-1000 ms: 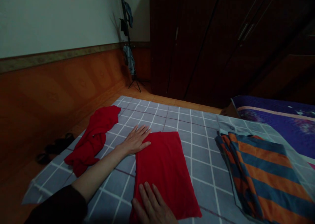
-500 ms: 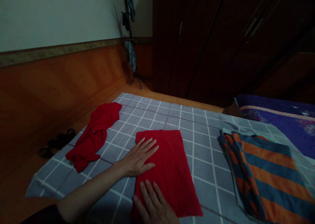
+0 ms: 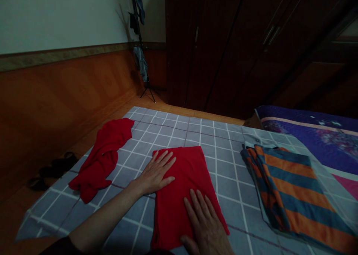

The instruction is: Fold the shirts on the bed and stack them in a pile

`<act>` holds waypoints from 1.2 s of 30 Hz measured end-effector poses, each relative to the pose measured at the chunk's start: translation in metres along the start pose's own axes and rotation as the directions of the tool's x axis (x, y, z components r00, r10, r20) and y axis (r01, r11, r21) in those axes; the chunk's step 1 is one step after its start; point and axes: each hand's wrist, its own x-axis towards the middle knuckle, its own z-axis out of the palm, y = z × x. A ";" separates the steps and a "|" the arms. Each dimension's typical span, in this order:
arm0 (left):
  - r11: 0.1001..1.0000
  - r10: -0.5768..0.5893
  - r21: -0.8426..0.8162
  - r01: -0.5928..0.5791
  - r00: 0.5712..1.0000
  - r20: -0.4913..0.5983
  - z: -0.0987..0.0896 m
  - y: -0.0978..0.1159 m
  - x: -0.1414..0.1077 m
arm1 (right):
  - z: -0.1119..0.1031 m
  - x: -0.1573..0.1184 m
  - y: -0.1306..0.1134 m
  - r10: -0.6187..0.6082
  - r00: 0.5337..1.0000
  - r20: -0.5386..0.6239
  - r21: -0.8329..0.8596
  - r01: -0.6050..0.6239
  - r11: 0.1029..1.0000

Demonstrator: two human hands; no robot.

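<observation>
Folded red cloth (image 3: 184, 187) lies flat on the grid-pattern bed sheet (image 3: 223, 161). Left hand (image 3: 156, 171) rests on its upper left edge, fingers (image 3: 165, 159) spread flat, gripping nothing. Right hand (image 3: 205, 223) presses its lower right part, fingers extended. Crumpled red garment (image 3: 102, 158) lies to the left, striped folded shirt (image 3: 291, 187) to the right.

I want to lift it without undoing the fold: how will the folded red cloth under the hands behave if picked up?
The red cloth is probably floppy: it lies thin and flat under the left hand and right hand. It looks light. Lifted by one edge it would likely sag and unfold, much as the crumpled red garment nearby lies limp.
</observation>
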 end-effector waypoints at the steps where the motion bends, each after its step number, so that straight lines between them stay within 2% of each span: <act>1: 1.000 0.002 -0.005 -0.002 1.000 0.003 0.000 -0.001 0.000 | 0.000 -0.011 0.004 0.034 0.999 -0.011 -0.028 -0.034 0.999; 5: 0.999 0.004 -0.033 -0.004 1.000 -0.003 0.001 -0.003 0.000 | 0.000 -0.056 0.014 0.146 0.989 -0.020 -0.125 -0.147 0.981; 8: 0.999 0.004 -0.049 -0.005 1.000 -0.020 0.003 -0.005 0.001 | -0.004 -0.067 0.018 0.212 0.976 0.044 -0.104 -0.207 0.973; 10: 0.998 0.005 -0.055 -0.007 0.999 -0.038 0.005 -0.005 0.001 | -0.004 -0.059 0.021 0.305 0.950 0.068 -0.062 -0.301 0.952; 14: 0.998 -0.012 -0.065 0.007 0.996 -0.085 0.010 -0.006 0.000 | 0.006 -0.029 0.028 0.498 0.862 0.095 -0.048 -0.495 0.867; 18: 0.995 -0.079 -0.076 0.069 0.986 -0.144 0.018 -0.010 -0.002 | 0.006 -0.012 0.033 0.528 0.831 0.175 -0.063 -0.526 0.848; 21: 0.992 -0.113 -0.083 0.099 0.977 -0.183 0.025 -0.015 -0.002 | -0.007 0.001 0.037 0.530 0.805 0.265 -0.053 -0.537 0.842; 24: 0.993 -0.098 -0.081 0.084 0.977 -0.187 0.030 -0.018 -0.001 | -0.018 0.023 0.043 0.510 0.780 0.363 -0.012 -0.544 0.839; 25: 0.993 -0.095 -0.080 0.082 0.978 -0.188 0.030 -0.019 0.000 | -0.020 0.032 0.046 0.500 0.784 0.368 0.007 -0.541 0.841; 27: 0.993 -0.097 -0.081 0.083 0.977 -0.191 0.030 -0.019 0.000 | -0.018 0.052 0.051 0.460 0.820 0.340 0.062 -0.508 0.859; 30: 0.993 -0.097 -0.084 0.082 0.977 -0.192 0.029 -0.017 -0.001 | -0.004 0.078 0.065 0.338 0.889 0.309 0.167 -0.401 0.901; 32: 0.993 -0.099 -0.088 0.083 0.975 -0.197 0.028 -0.017 -0.001 | 0.007 0.089 0.079 0.266 0.909 0.319 0.202 -0.340 0.919; 34: 0.992 -0.100 -0.090 0.083 0.974 -0.205 0.027 -0.016 -0.001 | 0.016 0.095 0.095 0.296 0.902 0.314 0.173 -0.360 0.917; 36: 0.992 -0.104 -0.093 0.086 0.973 -0.207 0.027 -0.015 -0.001 | 0.021 0.096 0.110 0.403 0.869 0.287 0.112 -0.448 0.887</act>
